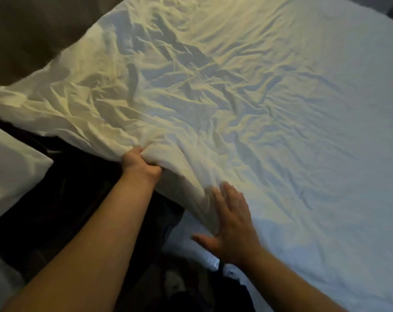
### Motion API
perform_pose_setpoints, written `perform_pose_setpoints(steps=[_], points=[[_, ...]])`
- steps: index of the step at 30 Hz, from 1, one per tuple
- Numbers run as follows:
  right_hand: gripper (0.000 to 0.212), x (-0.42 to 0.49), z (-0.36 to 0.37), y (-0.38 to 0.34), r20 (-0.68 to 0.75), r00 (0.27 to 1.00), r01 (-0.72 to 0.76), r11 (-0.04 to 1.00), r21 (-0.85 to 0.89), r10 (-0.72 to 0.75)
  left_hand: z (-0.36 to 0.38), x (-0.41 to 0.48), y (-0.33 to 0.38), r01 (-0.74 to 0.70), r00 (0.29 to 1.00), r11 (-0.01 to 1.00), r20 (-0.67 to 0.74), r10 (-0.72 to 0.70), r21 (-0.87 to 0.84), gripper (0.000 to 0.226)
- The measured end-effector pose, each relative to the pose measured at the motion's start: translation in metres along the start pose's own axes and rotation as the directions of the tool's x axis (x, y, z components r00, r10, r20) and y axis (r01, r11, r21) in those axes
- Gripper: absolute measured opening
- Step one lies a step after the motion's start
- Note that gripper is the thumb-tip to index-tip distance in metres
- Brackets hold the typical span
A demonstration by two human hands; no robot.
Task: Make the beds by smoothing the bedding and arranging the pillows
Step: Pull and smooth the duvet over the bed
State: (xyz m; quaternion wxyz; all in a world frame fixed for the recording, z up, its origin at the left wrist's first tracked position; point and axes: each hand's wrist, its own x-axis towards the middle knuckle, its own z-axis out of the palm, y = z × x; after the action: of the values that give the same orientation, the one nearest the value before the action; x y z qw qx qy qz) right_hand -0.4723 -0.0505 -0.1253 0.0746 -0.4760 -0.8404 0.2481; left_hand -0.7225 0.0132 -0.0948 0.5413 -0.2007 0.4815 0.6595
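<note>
A white sheet (236,97) covers the bed, heavily wrinkled across its left and middle, smoother toward the right. My left hand (138,164) grips a bunched fold at the sheet's near edge, fingers curled into the cloth. My right hand (230,219) lies flat on the sheet a little to the right, fingers straight and spread, thumb out over the bed's side. A white pillow (8,167) sits at the far left, apart from the bed.
A dark gap (67,199) separates the bed from the pillow at the left. A brown wall or headboard (33,30) fills the upper left. A clear plastic bottle (212,261) lies low by the bed's near edge, below my right hand.
</note>
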Motion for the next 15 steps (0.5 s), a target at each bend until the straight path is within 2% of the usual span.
perform_pose_setpoints(steps=[1, 3, 5, 7, 10, 11, 13, 15], points=[[0.099, -0.015, 0.006, 0.004, 0.005, 1.0, -0.011, 0.998, -0.07, 0.012, 0.01, -0.003, -0.001, -0.018, 0.999, 1.0, -0.027, 0.018, 0.012, 0.033], [0.081, -0.036, 0.021, 0.02, -0.053, 0.996, -0.079, 0.985, -0.156, 0.071, 0.026, -0.01, -0.002, -0.055, 0.997, 0.998, -0.051, 0.055, 0.019, 0.035], [0.059, -0.045, 0.027, 0.046, -0.166, 0.967, -0.221, 0.961, -0.167, 0.193, 0.032, -0.011, 0.001, -0.116, 0.992, 0.993, -0.056, 0.117, 0.029, 0.04], [0.042, -0.049, 0.027, 0.069, -0.196, 0.93, -0.343, 0.925, -0.161, 0.311, 0.032, -0.009, 0.007, -0.171, 0.984, 0.985, -0.039, 0.173, 0.034, 0.041], [0.019, -0.05, 0.022, 0.074, -0.155, 0.948, -0.297, 0.948, -0.115, 0.278, 0.033, -0.021, -0.002, -0.25, 0.968, 0.967, 0.005, 0.25, 0.049, 0.035], [0.013, -0.048, 0.021, 0.071, -0.152, 0.952, -0.28, 0.957, -0.078, 0.266, 0.032, -0.028, -0.012, -0.25, 0.968, 0.962, 0.038, 0.247, 0.108, 0.033], [0.015, -0.04, 0.018, 0.068, -0.157, 0.94, -0.306, 0.952, 0.003, 0.302, 0.021, -0.037, -0.043, -0.17, 0.98, 0.948, 0.151, 0.133, 0.267, 0.031], [0.025, -0.032, 0.015, 0.073, -0.126, 0.937, -0.319, 0.946, 0.063, 0.324, -0.002, -0.042, -0.083, -0.044, 0.972, 0.895, 0.224, -0.063, 0.443, 0.035]])
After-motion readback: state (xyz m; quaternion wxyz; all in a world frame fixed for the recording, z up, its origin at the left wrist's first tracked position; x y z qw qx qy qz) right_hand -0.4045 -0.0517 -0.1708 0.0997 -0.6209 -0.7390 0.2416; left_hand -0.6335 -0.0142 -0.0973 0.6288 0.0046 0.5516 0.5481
